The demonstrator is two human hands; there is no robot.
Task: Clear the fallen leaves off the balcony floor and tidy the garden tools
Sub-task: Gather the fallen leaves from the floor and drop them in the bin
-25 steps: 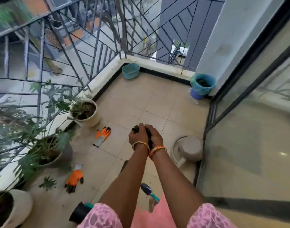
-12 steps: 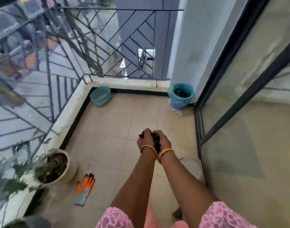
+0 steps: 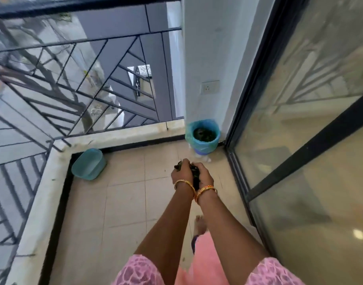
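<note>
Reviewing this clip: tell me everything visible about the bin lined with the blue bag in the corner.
The bin is a small round container, upright on the tiled floor in the far corner, close to the white wall pillar and the frame of the glass sliding door. A translucent blue-green plastic bag lines it and folds over the rim, covering most of the outside; a bluish-purple base shows below the bag. Inside lies dark green leafy matter. Neither hand touches it; it stands ahead of them.

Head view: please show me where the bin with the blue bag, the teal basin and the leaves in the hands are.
bin with the blue bag (image 3: 205, 143), head view, front of the bag.
teal basin (image 3: 88, 165), head view, inner wall.
leaves (image 3: 196, 175), head view, dark clump between both hands.
</note>
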